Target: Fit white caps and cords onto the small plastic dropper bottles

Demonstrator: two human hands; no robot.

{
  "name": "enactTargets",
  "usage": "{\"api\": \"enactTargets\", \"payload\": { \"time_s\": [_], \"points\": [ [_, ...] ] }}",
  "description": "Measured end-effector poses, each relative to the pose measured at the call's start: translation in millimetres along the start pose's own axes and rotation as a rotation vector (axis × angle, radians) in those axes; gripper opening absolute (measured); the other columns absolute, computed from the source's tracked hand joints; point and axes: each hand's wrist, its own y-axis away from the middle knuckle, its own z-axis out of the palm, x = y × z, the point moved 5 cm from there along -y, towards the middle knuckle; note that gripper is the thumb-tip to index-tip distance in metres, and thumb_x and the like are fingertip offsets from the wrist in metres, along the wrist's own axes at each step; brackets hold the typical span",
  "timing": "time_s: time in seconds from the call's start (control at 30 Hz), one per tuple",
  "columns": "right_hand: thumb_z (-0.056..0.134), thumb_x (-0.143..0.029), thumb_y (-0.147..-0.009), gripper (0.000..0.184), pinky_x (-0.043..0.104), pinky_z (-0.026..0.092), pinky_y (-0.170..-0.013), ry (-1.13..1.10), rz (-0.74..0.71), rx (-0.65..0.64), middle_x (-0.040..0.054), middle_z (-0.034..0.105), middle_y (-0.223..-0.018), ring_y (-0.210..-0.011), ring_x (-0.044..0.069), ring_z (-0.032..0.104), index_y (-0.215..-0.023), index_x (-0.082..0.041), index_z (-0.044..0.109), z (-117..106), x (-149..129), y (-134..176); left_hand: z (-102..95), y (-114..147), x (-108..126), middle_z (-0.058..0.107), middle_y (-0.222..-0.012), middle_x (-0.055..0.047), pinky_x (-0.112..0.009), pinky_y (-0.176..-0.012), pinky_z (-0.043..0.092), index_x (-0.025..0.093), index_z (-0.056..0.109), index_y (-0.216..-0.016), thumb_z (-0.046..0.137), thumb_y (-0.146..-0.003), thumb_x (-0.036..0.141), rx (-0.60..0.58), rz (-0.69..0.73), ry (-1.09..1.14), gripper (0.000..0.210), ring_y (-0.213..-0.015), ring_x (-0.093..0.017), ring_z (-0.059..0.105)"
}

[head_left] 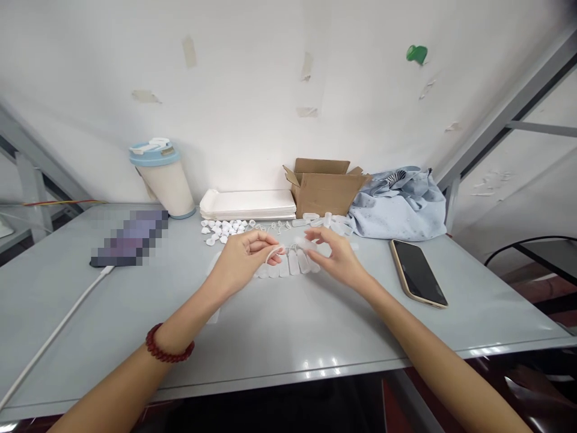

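My left hand [241, 255] is closed in a pinch on a thin white piece [273, 252] that looks like a strip or loop; its exact kind is too small to make out. Facing it, my right hand [337, 255] grips a small translucent plastic sleeve [305, 243] between thumb and fingers. The two held pieces are close together above the table. Below them lies a row of similar translucent sleeves [294, 263], partly hidden by my hands. Small white caps [222, 227] are heaped behind my left hand. More translucent sleeves [334, 224] lie loose behind my right hand.
A stack of white flat boxes [250, 204], an open cardboard box [327, 195] and a light blue cloth [401, 210] line the wall. Right is a phone [419, 273]. Left are a lidded tumbler [164, 183], a pixelated device [130, 237] and its white cable [58, 331].
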Motion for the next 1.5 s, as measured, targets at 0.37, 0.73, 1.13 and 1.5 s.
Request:
{"api": "enactTargets", "payload": {
  "time_s": [0.37, 0.73, 1.13, 1.5],
  "points": [
    [0.062, -0.02, -0.081, 0.022, 0.035, 0.05, -0.088, -0.36, 0.096, -0.046, 0.0059, 0.063, -0.102, -0.093, 0.017, 0.061, -0.103, -0.02, 0.058, 23.4, -25.8, 12.5, 7.2, 2.5, -3.6, 0.068, -0.068, -0.001, -0.029, -0.066, 0.057, 0.015, 0.063, -0.082, 0.065, -0.078, 0.033, -0.005, 0.048, 0.031, 0.018, -0.066, -0.017, 0.068],
    [0.065, -0.02, -0.079, 0.026, 0.035, 0.051, -0.083, -0.467, 0.135, -0.046, 0.005, 0.063, -0.102, -0.088, 0.017, 0.062, -0.104, -0.022, 0.059, 22.8, -31.2, 13.8, 10.5, 6.4, 2.9, 0.066, -0.074, 0.0, -0.025, -0.06, 0.048, 0.019, 0.068, -0.082, 0.057, -0.085, 0.038, 0.009, 0.173, -0.188, 0.021, -0.068, -0.015, 0.062],
    [0.066, -0.021, -0.078, 0.028, 0.034, 0.051, -0.077, -0.513, 0.184, -0.058, 0.0057, 0.062, -0.103, -0.09, 0.018, 0.061, -0.104, -0.021, 0.058, 26.0, -30.5, 16.9, 11.2, 4.3, 2.4, 0.069, -0.08, 0.001, -0.023, -0.064, 0.046, 0.02, 0.07, -0.082, 0.069, -0.077, 0.034, -0.082, 0.151, -0.112, 0.015, -0.073, -0.014, 0.06],
    [0.068, -0.027, -0.08, 0.029, 0.026, 0.05, -0.061, -0.845, 0.271, -0.118, 0.0041, 0.065, -0.094, -0.079, 0.014, 0.06, -0.107, -0.023, 0.059, 27.9, -33.2, 13.4, 8.8, 3.1, -3.7, 0.068, -0.091, -0.001, -0.028, -0.081, 0.049, 0.021, 0.066, -0.098, 0.07, -0.075, 0.028, -0.148, 0.056, 0.173, 0.024, -0.089, -0.016, 0.063]
  ]
}}
